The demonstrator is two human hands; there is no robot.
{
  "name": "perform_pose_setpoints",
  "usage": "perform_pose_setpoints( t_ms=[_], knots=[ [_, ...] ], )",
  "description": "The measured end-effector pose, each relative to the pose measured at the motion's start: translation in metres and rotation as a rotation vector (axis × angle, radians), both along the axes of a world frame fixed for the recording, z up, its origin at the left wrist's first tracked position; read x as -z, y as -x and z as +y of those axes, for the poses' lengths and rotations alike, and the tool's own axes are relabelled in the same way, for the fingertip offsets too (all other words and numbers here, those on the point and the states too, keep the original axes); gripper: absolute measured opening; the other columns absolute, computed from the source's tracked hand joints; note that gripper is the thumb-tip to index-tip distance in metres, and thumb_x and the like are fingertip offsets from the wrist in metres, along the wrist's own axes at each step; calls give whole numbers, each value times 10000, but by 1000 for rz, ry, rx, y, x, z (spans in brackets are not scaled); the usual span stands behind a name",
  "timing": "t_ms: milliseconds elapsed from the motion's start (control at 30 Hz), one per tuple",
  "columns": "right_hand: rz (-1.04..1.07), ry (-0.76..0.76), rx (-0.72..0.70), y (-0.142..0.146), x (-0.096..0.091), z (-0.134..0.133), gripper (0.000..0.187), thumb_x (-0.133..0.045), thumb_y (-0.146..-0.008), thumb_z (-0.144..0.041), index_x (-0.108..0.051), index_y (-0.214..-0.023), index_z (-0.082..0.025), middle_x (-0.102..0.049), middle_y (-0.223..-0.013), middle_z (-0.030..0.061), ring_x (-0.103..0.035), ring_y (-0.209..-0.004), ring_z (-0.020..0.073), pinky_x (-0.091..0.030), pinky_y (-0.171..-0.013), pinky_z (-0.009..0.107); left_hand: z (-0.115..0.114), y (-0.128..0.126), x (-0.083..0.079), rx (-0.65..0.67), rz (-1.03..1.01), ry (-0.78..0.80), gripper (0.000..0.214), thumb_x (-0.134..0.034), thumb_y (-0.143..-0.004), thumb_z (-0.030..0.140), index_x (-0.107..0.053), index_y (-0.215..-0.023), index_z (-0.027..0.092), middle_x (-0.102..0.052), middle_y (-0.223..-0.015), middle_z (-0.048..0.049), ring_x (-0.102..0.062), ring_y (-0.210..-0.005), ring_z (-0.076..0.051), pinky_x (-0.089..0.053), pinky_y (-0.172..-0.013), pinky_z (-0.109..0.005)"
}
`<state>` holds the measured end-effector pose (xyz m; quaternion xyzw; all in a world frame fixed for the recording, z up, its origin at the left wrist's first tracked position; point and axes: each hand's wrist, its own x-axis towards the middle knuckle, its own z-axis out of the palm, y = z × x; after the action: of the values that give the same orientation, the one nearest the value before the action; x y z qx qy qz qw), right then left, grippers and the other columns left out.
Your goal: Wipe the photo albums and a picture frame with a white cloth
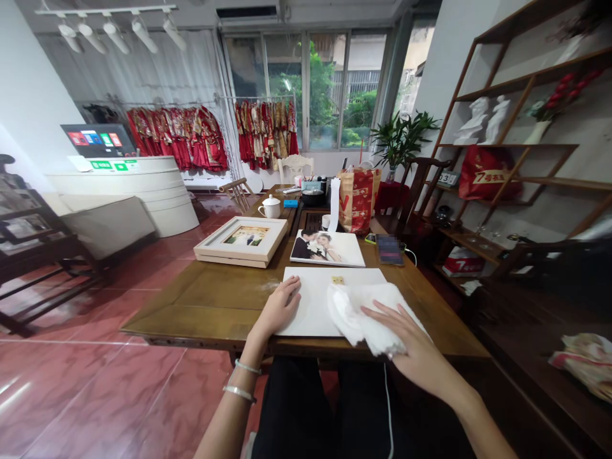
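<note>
- Fingers point(289, 289) of the left hand point(280, 310) lie flat and released on the left side of a white panel point(313, 312).
- The right hand point(406, 338) spreads its fingers, unclenched, over a crumpled white cloth point(351, 313) covering the panel's right part.
- The panel lies at the near edge of a wooden table point(167, 299), a small yellowish piece point(337, 280) on its upper part.
- The step in hand appears to be wiping; another stroke would call for a steady left hand and light pressure around that piece.
- Beyond lie a couple's photo print point(351, 247) and a pale framed picture point(275, 239).
- Readable writing: "7号衣" on a red bag point(488, 169), "7" on a box point(461, 264), "03" on a calendar point(448, 178). The green signs point(115, 166) are too small to read.
</note>
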<state>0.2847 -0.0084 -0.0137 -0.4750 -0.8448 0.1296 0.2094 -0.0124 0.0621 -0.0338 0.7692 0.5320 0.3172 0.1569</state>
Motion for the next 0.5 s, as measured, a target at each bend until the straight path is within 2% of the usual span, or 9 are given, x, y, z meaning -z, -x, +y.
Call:
perform_pose_setpoints(
  t_ms=[67,133,233,300,400,500],
  knots=[
    [2,12,-25,-3,2,-7,744,-399,-634,-48,-397,-1327,-317,-412,-1392,-40,-246,-1338,181,-82,-1124,486,0,0,1,-3,3,-3,388,-404,-853,283,-558,-1183,148,-474,-1355,-96,-379,-1295,-208,-297,-1083,-382],
    [30,42,17,-5,3,-1,689,-419,-671,-83,-410,-1323,-308,-389,-1409,-24,-225,-1345,205,-115,-1115,500,1,0,2,-8,5,-8,384,-410,-851,284,-558,-1183,163,-476,-1354,-87,-383,-1292,-207,-299,-1082,-385],
    [81,96,152,1,1,27,570,-449,-748,-195,-438,-1310,-291,-375,-1419,-2,-190,-1353,249,-187,-1089,518,2,1,3,-5,6,-14,381,-414,-849,282,-558,-1184,170,-481,-1350,-84,-391,-1287,-207,-300,-1081,-391],
    [71,117,204,12,-4,51,512,-445,-787,-265,-454,-1298,-297,-407,-1399,2,-216,-1345,261,-198,-1079,519,2,1,3,-1,7,-15,380,-415,-849,280,-557,-1184,171,-479,-1352,-85,-394,-1285,-210,-301,-1080,-397],
    [-8,103,210,37,-13,83,478,-402,-823,-282,-464,-1296,-250,-448,-1370,42,-274,-1324,258,-144,-1085,516,2,1,3,-2,4,-10,381,-414,-851,282,-555,-1187,171,-473,-1357,-87,-393,-1285,-211,-297,-1082,-398],
    [-48,75,207,64,-18,104,486,-391,-821,-251,-459,-1300,-205,-426,-1384,74,-250,-1328,285,-55,-1067,575,2,0,2,-4,2,-6,385,-412,-852,285,-554,-1188,165,-474,-1356,-87,-389,-1288,-206,-289,-1087,-388]
  ],
)
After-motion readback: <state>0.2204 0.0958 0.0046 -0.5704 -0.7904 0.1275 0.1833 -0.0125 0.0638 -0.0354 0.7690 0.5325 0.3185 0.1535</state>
